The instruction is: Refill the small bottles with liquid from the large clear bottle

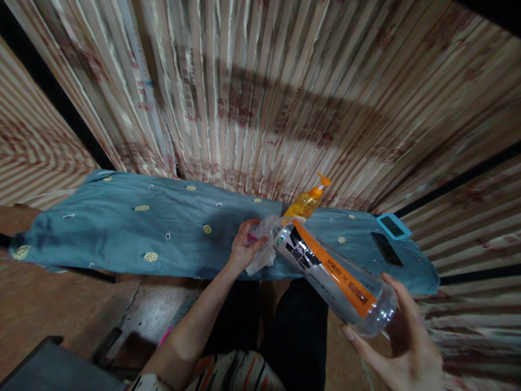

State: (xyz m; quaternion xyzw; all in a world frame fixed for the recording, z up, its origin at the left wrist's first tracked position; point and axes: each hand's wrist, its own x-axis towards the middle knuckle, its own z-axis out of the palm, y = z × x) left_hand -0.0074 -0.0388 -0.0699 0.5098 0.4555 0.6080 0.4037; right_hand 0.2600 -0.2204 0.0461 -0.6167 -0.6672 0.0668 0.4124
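Here the right hand (401, 339) cupped the base of a clear plastic bottle (334, 274), fingers spread around its rounded bottom and the thumb reaching up along its far side. The bottle lay tilted, base low and near the camera, neck pointing up and away toward the table edge. Its label (325, 266) was silver-white with black print and a long orange stripe running the length of the body.

The left hand (244, 247) was closed on a crumpled piece of thin, translucent white material (262, 247), tissue or plastic film, I could not tell which. That wad sat pressed right against the neck end of the bottle, so the mouth and any cap were hidden behind it. Both hands were thus clamped, one at each end of the same bottle, and stood well apart.

Behind the bottle's neck, a pump bottle of amber liquid (306, 203) with an orange pump head stood on the table. The table was covered by a teal cloth (142, 228) dotted with small yellow patches. To the right on the cloth lay a dark phone (386, 248), and just beyond it a second device in a light blue case (393, 226). A striped, satiny curtain (260, 92) hung behind the table.
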